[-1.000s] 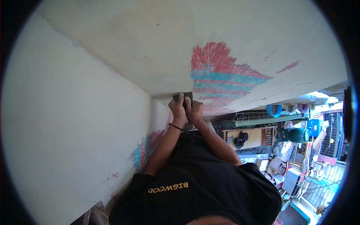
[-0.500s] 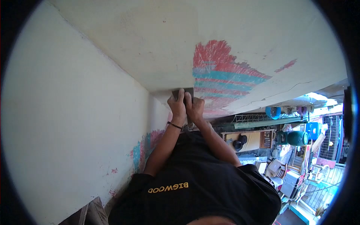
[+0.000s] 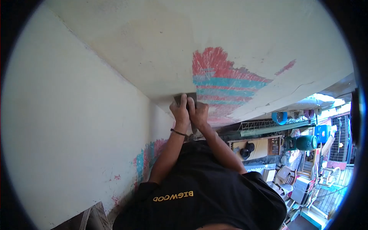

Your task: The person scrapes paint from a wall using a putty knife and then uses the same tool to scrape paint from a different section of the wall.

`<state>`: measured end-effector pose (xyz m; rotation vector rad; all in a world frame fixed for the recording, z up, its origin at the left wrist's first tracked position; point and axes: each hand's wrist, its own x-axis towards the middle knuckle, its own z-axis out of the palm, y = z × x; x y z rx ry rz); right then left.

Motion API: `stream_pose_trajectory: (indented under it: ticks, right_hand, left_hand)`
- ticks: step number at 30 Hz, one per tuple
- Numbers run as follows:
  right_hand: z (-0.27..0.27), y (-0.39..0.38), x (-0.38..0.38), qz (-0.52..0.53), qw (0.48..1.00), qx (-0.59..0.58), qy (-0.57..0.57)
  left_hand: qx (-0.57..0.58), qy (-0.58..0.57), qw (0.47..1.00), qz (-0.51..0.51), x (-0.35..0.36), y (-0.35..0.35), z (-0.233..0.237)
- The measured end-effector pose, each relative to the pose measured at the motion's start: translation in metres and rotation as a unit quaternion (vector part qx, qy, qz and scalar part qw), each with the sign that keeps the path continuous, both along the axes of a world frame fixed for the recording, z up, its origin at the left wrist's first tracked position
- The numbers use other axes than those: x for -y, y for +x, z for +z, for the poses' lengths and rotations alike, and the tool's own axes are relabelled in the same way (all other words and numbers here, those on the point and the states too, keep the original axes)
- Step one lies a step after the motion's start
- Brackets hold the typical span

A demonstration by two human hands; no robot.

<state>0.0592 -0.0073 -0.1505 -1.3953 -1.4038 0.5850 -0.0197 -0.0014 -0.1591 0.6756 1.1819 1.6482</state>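
Note:
My left hand (image 3: pixel 180 112), with a dark bracelet (image 3: pixel 179 132) at its wrist, and my right hand (image 3: pixel 199 112) are side by side on one dark, flat-bladed scraper (image 3: pixel 193 97). Both hands are closed round it, thumbs extended along the blade. Its handle partly shows below them. The blade lies against the pale wall (image 3: pixel 153 50), its right end at the left edge of a patch of red and teal paint (image 3: pixel 226 82). Whether its edge digs into the surface cannot be made out.
Another pale wall (image 3: pixel 76 115) meets this one in a corner at left, with red and teal marks (image 3: pixel 140 159) low down. At right are a tan panel (image 3: pixel 258 148) with dark hats, a green tank (image 3: pixel 306 142), a blue container (image 3: pixel 322 133) and clutter. Wooden pieces (image 3: pixel 92 218) stand at lower left.
The view has shifted slightly, with the paint patch lower and further left in it. Both hands and the scraper sit slightly higher relative to the patch. The grip looks the same.

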Motion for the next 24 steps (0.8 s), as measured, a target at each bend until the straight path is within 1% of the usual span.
stream_pose_trajectory:
  ticks: [1, 3, 4, 5, 7, 8, 10, 12, 13, 14, 16, 17, 20, 21, 23, 24]
  right_hand:
    - [0.008, 0.002, 0.0, 0.025, 0.999, -0.024, -0.007]
    - [-0.027, 0.002, 0.002, 0.002, 1.0, 0.022, -0.004]
    - [-0.032, 0.002, 0.004, -0.01, 0.999, 0.045, -0.002]
    - [-0.039, 0.003, 0.008, -0.014, 0.999, 0.035, -0.009]
    - [-0.03, 0.002, 0.006, -0.021, 0.999, 0.014, -0.021]
    - [-0.029, 0.0, 0.011, -0.016, 0.999, 0.006, -0.035]
    - [0.002, 0.003, 0.003, -0.003, 0.999, -0.001, -0.045]
    - [-0.02, 0.005, 0.004, -0.002, 0.999, 0.025, -0.024]
    - [-0.023, 0.004, 0.01, -0.001, 0.999, 0.037, -0.019]
    - [-0.026, 0.003, 0.009, 0.003, 0.999, 0.036, -0.008]
    - [-0.004, 0.003, -0.003, 0.013, 0.999, 0.036, 0.013]
    - [0.018, 0.003, -0.005, 0.015, 0.998, 0.035, 0.047]
    - [0.024, 0.002, -0.002, 0.004, 0.999, 0.019, 0.034]
    - [0.014, 0.001, 0.001, -0.002, 0.998, -0.001, 0.056]
    - [-0.011, 0.003, 0.007, -0.001, 1.0, 0.016, 0.002]
    - [-0.006, 0.003, 0.009, 0.001, 0.999, 0.024, -0.026]
  left_hand:
    - [0.025, -0.014, 0.999, -0.014, 0.003, 0.0, 0.014]
    - [0.016, -0.012, 1.0, 0.006, 0.003, 0.004, -0.008]
    - [0.012, -0.011, 1.0, 0.016, 0.004, 0.007, -0.011]
    - [0.018, -0.005, 1.0, 0.016, 0.007, 0.008, -0.015]
    - [0.029, 0.01, 0.999, 0.015, 0.003, 0.01, -0.007]
    - [0.022, -0.006, 1.0, -0.005, 0.009, 0.005, -0.007]
    - [0.017, -0.022, 0.999, -0.042, 0.004, 0.001, 0.014]
    - [0.023, -0.021, 0.999, -0.009, 0.002, 0.006, -0.011]
    - [0.025, -0.026, 0.999, 0.008, 0.007, 0.007, -0.014]
    - [0.017, -0.006, 1.0, 0.009, 0.007, 0.005, -0.016]
    - [0.004, 0.033, 0.999, 0.014, -0.001, 0.006, 0.016]
    - [0.003, 0.039, 0.999, 0.006, 0.001, 0.006, 0.046]
    - [0.02, 0.023, 1.0, -0.001, -0.001, 0.005, 0.041]
    - [0.029, 0.018, 0.999, 0.021, 0.0, 0.009, 0.029]
    - [0.034, 0.002, 0.999, 0.027, 0.006, 0.011, 0.013]
    - [0.037, -0.007, 0.999, 0.032, 0.007, 0.012, 0.015]
